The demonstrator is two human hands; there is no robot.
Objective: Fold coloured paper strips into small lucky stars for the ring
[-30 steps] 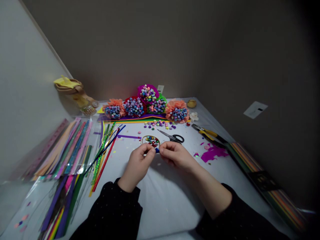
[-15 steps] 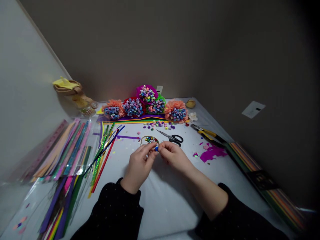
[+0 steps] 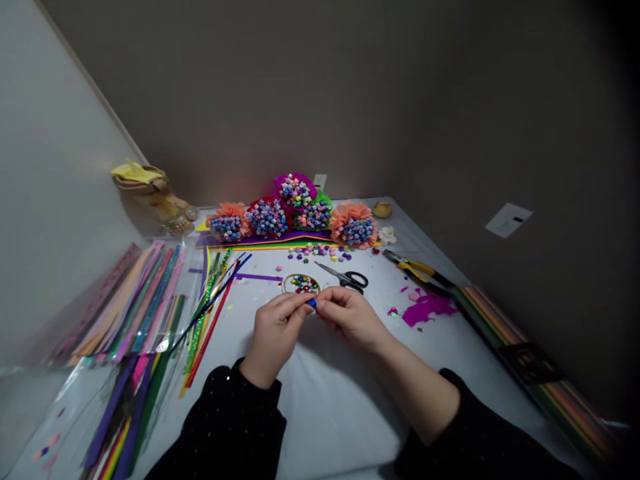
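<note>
Over the middle of the white-covered counter (image 3: 335,407), we have both hands working close together, fingertip to fingertip. Our left hand (image 3: 273,337) has thumb and fingers pinched on one side of a small blue piece (image 3: 312,303), and our right hand (image 3: 353,317) pinches it from the other, so the piece sits right between the two, partly hidden by the fingers. Just past it we spot a round dish (image 3: 283,287) of shiny, multicoloured beads (image 3: 304,285), and right beside that, black-handled scissors (image 3: 356,280), blades pointing to the back left. Behind those, we find a scatter of little stars (image 3: 320,252), mostly pinks and purples, and along the back a showy line of ruffled flowers (image 3: 354,223), their centres packed with more stars. Over on the left, we see loose strips in blue, yellow, glittery green and red (image 3: 214,323), lying next to a clear bag (image 3: 165,342) of paper strips. Out to the right, we've got yellow-and-black pliers (image 3: 419,270), and nearer us a ragged magenta scrap (image 3: 425,309).
</note>
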